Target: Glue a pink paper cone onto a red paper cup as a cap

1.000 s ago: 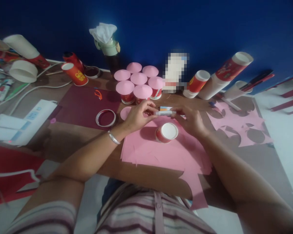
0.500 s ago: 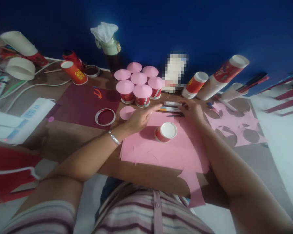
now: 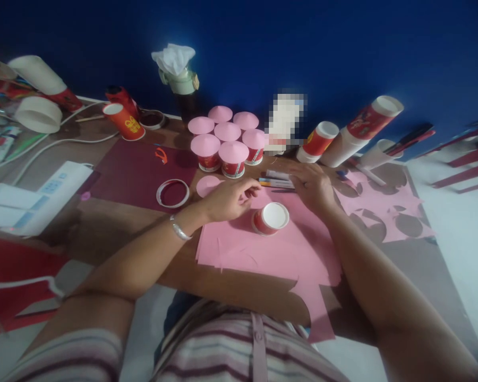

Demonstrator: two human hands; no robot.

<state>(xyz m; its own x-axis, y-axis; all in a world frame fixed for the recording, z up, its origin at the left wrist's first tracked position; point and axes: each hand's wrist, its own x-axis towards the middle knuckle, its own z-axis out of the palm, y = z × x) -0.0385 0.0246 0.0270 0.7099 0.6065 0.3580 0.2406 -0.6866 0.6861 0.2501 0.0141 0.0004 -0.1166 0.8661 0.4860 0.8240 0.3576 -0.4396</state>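
My left hand (image 3: 228, 199) hovers over the pink paper sheet (image 3: 263, 252) with its fingers curled in; nothing shows inside them. Just to its right an upside-down red paper cup (image 3: 271, 217) with a white base stands on that sheet. My right hand (image 3: 314, 185) lies palm down beyond the cup. Its loosely bent fingertips rest at the end of a white glue stick and some pens (image 3: 276, 180) lying side by side. A cut pink paper circle (image 3: 207, 185) lies left of my left hand.
Several red cups capped with pink cones (image 3: 225, 146) stand behind the hands. A tape ring (image 3: 172, 192) lies on dark red paper (image 3: 135, 172). Pink paper with cut-out holes (image 3: 386, 207) is at right, cup stacks (image 3: 358, 130) behind it. A white device (image 3: 35, 199) and cables are at left.
The glue stick that both hands held above the cup now lies by the pens. My right hand stays on it. My left hand let go, stretched out, then curled its fingers.
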